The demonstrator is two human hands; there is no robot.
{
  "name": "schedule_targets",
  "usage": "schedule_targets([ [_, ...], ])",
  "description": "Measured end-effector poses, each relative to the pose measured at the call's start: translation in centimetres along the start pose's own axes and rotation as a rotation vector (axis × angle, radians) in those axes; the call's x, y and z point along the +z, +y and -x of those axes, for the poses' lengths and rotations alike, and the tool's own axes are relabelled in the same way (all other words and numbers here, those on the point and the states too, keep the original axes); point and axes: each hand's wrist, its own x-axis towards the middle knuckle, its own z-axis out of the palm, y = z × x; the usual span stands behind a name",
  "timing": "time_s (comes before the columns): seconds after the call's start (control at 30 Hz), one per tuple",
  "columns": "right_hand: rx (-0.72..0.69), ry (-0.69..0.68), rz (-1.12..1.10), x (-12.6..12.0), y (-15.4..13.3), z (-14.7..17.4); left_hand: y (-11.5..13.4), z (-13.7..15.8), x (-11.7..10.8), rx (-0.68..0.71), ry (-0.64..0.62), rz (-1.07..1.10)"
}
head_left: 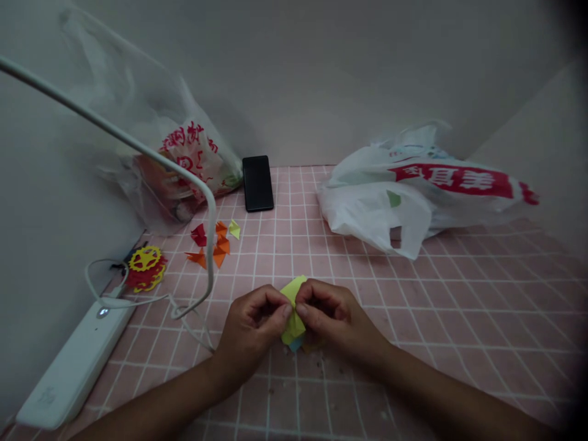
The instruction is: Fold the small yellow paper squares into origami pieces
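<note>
Left hand [250,327] and right hand [342,312]: each grip pinched on yellow paper [293,288], well forward of the table's [436,324] back edge. Black phone [258,184] at that edge; white power bank [76,364] along the left edge.

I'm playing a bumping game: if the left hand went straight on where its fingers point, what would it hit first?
The yellow paper, which the left hand seems to pinch; just past that, probably the right hand. Depth is hard to judge.
</note>
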Motion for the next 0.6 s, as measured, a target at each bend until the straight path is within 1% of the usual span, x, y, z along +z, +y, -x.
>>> schedule_targets([
  [0.33,-0.125,0.036,0.183,0.02,0.11,-0.04,-0.05,0.01,-0.04,0.056,-0.001,-0.029],
  [0.6,-0.201,0.086,0.282,0.18,0.62,0.11,-0.36,0.04,-0.02,0.045,-0.025,0.006],
])
